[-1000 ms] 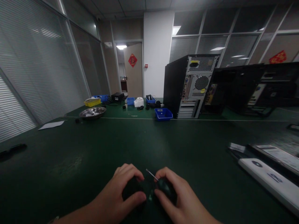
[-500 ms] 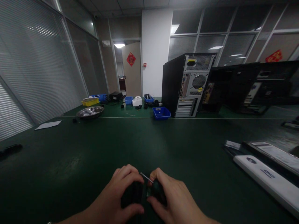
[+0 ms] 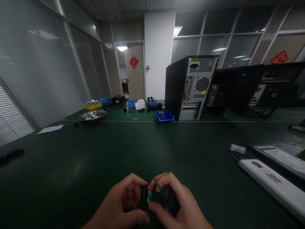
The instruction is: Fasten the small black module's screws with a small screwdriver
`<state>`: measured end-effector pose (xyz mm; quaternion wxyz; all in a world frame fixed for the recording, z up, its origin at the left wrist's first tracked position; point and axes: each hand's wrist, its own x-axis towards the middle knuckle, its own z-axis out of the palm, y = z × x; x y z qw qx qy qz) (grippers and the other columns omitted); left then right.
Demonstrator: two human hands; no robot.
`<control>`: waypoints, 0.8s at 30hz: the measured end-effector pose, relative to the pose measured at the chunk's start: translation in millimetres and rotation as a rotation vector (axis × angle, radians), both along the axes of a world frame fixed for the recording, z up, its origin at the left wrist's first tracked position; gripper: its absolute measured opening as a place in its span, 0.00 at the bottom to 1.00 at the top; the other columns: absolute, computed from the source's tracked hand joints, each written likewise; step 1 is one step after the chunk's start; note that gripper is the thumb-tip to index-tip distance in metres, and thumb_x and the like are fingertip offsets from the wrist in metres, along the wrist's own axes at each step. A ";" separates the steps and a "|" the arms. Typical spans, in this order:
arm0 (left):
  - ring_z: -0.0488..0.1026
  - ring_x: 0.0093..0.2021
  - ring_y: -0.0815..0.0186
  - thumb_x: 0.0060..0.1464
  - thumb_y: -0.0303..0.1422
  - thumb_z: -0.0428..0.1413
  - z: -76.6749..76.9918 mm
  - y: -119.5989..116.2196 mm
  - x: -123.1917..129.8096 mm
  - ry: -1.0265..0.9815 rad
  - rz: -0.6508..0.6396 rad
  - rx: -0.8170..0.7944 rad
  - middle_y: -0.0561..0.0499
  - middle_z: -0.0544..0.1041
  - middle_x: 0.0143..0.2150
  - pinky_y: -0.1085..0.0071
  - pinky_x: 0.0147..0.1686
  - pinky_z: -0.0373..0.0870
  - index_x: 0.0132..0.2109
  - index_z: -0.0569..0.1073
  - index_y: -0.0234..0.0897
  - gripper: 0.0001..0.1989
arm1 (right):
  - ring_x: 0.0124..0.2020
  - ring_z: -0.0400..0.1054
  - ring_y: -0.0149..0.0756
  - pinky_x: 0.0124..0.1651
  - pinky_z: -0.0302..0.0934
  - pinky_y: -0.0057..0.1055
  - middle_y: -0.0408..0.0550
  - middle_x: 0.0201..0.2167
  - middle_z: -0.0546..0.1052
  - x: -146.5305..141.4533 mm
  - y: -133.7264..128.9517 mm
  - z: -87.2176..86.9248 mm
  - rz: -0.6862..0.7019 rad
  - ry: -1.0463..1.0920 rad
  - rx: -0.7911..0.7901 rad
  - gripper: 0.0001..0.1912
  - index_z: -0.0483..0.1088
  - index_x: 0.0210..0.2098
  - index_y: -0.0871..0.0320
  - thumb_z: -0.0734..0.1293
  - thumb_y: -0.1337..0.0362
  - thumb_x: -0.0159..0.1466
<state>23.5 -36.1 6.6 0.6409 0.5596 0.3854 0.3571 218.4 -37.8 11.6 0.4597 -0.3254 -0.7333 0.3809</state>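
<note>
Near the bottom centre, my left hand grips a dark part between thumb and fingers. A small green circuit board shows at the right side of that part. My right hand has its thumb and fingertips at the board's edge. It also holds a screwdriver, whose thin metal shaft points up and left, with the dark handle mostly hidden in the palm. Both hands are close together above the green table.
At right lie a white long case and a hard drive. Farther back stand a blue tray, a black computer tower and a metal bowl. A dark object lies far left.
My right fingers have shifted onto the green board, which shows more clearly now. The screwdriver shaft has swung to a steeper angle and moved right. My left fingers have curled closer around the dark part.
</note>
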 end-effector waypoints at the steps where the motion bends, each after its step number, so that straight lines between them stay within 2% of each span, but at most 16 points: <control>1: 0.70 0.27 0.70 0.41 0.23 0.68 -0.4 -0.5 -0.3 0.012 -0.010 0.006 0.56 0.74 0.29 0.74 0.27 0.65 0.43 0.72 0.37 0.21 | 0.36 0.71 0.37 0.38 0.65 0.30 0.45 0.35 0.75 -0.4 -0.7 -0.9 0.010 -0.012 -0.010 0.14 0.63 0.36 0.53 0.67 0.75 0.55; 7: 0.73 0.31 0.67 0.42 0.26 0.69 -1.2 0.8 -2.4 0.094 -0.043 0.075 0.54 0.76 0.32 0.72 0.30 0.65 0.42 0.71 0.38 0.20 | 0.34 0.73 0.38 0.36 0.65 0.30 0.47 0.34 0.77 -2.5 -3.2 0.4 0.000 -0.079 -0.027 0.11 0.64 0.35 0.54 0.67 0.73 0.55; 15: 0.69 0.28 0.69 0.41 0.28 0.69 13.1 -1.3 -1.2 0.282 -0.025 0.113 0.56 0.75 0.30 0.73 0.28 0.63 0.42 0.72 0.38 0.19 | 0.36 0.75 0.40 0.37 0.67 0.31 0.48 0.34 0.79 -4.6 -5.7 4.4 -0.062 -0.070 -0.075 0.10 0.65 0.35 0.55 0.66 0.73 0.54; 20: 0.70 0.31 0.67 0.43 0.26 0.67 10.6 -6.9 -0.1 0.177 0.025 0.096 0.54 0.75 0.32 0.71 0.30 0.65 0.42 0.73 0.38 0.18 | 0.38 0.76 0.40 0.39 0.68 0.30 0.48 0.37 0.80 -2.1 -7.2 3.7 -0.046 -0.084 -0.094 0.11 0.67 0.37 0.55 0.67 0.73 0.55; 24: 0.71 0.31 0.66 0.48 0.34 0.66 5.7 -8.2 1.5 -0.014 0.008 0.094 0.52 0.74 0.33 0.69 0.32 0.67 0.44 0.73 0.39 0.17 | 0.39 0.76 0.39 0.40 0.68 0.29 0.47 0.38 0.81 0.0 -6.9 1.4 -0.064 -0.109 -0.074 0.13 0.68 0.38 0.54 0.68 0.74 0.56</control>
